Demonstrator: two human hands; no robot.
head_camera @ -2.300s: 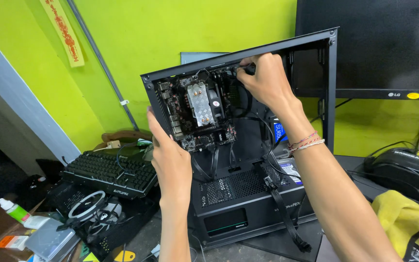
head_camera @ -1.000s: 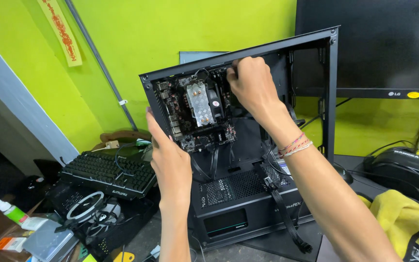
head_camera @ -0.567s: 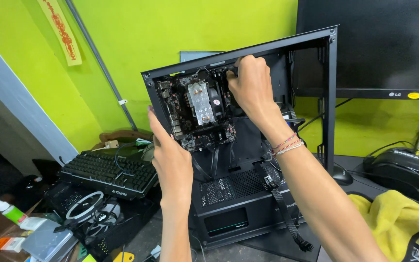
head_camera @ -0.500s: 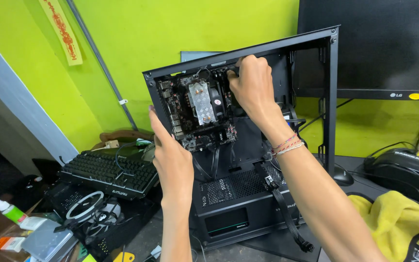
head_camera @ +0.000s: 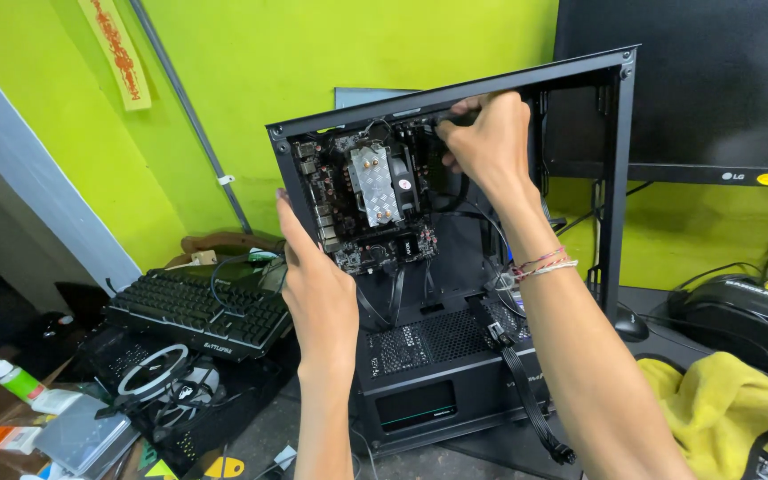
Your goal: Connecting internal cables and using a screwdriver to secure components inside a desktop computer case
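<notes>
An open black computer case (head_camera: 455, 267) stands upright at the middle of the cluttered surface (head_camera: 313, 436), its side panel off so the inside faces the viewer. The left hand (head_camera: 317, 284), fingers straight and flat, presses against the case's near left edge, apparently to brace it. The right hand (head_camera: 489, 142) reaches in under the top rail, fingers curled closed around something small there; what it grips cannot be made out. Inside, the circuit board (head_camera: 357, 200) sits in the upper left with a finned metal cooler (head_camera: 375, 184) at its centre; black cables (head_camera: 526, 400) trail down over the perforated lower cover. A keyboard (head_camera: 197, 307) lies to the left, a yellow cloth (head_camera: 722, 409) to the right, a dark monitor (head_camera: 713, 80) behind.
</notes>
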